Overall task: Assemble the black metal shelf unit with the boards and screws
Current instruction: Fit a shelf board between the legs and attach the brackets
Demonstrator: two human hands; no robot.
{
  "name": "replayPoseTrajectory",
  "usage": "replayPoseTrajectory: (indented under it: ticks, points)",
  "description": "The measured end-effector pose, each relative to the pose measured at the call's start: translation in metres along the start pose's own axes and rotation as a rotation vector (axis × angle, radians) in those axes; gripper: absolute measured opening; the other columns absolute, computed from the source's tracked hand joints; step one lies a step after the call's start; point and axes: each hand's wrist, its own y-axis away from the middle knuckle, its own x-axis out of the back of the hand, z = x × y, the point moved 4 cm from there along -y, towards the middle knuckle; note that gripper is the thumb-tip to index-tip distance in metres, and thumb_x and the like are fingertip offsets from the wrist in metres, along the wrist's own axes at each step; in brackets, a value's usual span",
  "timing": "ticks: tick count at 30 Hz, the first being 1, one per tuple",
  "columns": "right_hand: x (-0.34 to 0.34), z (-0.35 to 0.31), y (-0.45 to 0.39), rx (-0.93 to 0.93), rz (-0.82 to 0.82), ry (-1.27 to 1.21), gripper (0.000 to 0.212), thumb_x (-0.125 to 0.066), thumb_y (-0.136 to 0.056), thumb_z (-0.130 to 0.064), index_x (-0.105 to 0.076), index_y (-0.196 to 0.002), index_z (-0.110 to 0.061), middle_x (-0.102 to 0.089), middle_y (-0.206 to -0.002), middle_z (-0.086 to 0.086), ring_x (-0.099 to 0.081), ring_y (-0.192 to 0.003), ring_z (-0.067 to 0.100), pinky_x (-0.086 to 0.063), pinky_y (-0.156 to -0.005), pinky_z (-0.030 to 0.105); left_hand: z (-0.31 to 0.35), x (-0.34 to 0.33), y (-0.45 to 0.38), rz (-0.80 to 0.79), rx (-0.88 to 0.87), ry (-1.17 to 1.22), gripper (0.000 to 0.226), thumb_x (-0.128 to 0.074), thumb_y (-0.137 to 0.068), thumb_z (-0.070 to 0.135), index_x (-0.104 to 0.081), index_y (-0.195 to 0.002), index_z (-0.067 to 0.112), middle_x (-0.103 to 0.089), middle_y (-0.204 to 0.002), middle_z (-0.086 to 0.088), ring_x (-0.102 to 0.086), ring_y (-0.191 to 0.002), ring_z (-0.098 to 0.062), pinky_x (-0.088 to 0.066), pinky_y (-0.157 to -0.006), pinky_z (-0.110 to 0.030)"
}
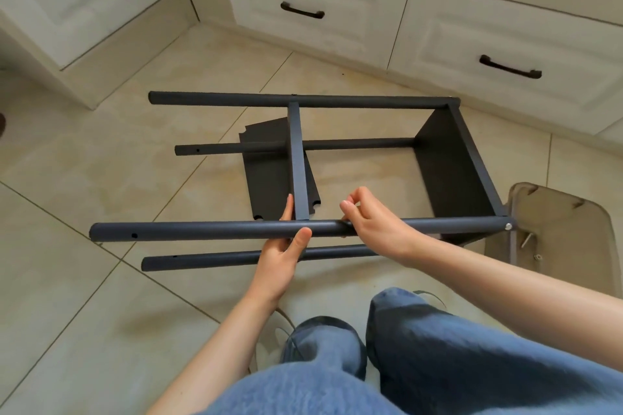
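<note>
Shelf frame (455, 158) on its side on floor (84, 178), left hand (286, 246) grip wraps near pole (202, 229) beside middle board (298, 158), right hand (371, 216) pinches at pole top, contents unclear

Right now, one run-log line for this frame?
phase: fitting middle board to near pole | left hand: grips near pole | right hand: fingers pinch at pole joint | end board: attached | loose board: on floor

left hand (282, 256): fingers behind pole (209, 230), only tips show | right hand (372, 219): fingertips curled past the pole, anything pinched unseen | tray (569, 222) right of grip: cut by edge, small parts unclear | board (269, 165) beyond grip: partly behind crossbar (298, 158)
</note>
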Motion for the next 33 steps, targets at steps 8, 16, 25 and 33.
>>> replayPoseTrajectory:
  ticks: [8,16,25,33]
  points:
    - [-0.006,0.004,-0.003,-0.030,-0.002,0.040,0.023,-0.033,-0.105,-0.039,-0.044,-0.107,-0.018,-0.058,-0.097,0.008,-0.053,-0.100,0.030,-0.044,-0.097,0.051,-0.005,0.000,0.003,0.045,0.050,0.029,0.074,-0.061,-0.078,0.060,-0.027,-0.144,0.051,-0.067,-0.103,0.037,-0.056,-0.099,0.023,-0.041,-0.074,0.004]
    - [-0.021,0.005,-0.004,-0.071,-0.053,0.070,0.027,-0.031,-0.106,-0.037,-0.044,-0.110,-0.014,-0.057,-0.098,0.009,-0.050,-0.101,0.032,-0.043,-0.095,0.047,-0.013,0.013,0.027,0.562,0.348,-0.225,0.069,-0.078,-0.070,0.065,-0.043,-0.106,0.017,-0.048,-0.113,0.000,-0.051,-0.101,-0.020,-0.038,-0.102,-0.045]
    - [-0.023,0.001,-0.001,-0.063,-0.048,0.102,0.025,-0.032,-0.106,-0.037,-0.044,-0.109,-0.016,-0.059,-0.097,0.007,-0.053,-0.100,0.029,-0.044,-0.093,0.044,0.031,0.029,0.033,0.699,-0.182,-0.891,0.072,-0.080,-0.058,0.066,-0.047,-0.096,0.015,-0.039,-0.101,-0.003,-0.041,-0.094,-0.025,-0.028,-0.078,-0.038]
    - [-0.025,0.001,-0.002,-0.029,-0.019,0.179,0.022,-0.031,-0.106,-0.031,-0.044,-0.109,-0.014,-0.055,-0.082,-0.002,-0.046,-0.078,0.013,-0.030,-0.083,0.033,0.060,0.042,-0.027,-0.079,-0.488,-1.419,0.111,-0.068,-0.071,0.075,-0.014,-0.160,0.035,-0.004,-0.169,0.000,0.008,-0.155,-0.027,-0.002,-0.122,-0.050]
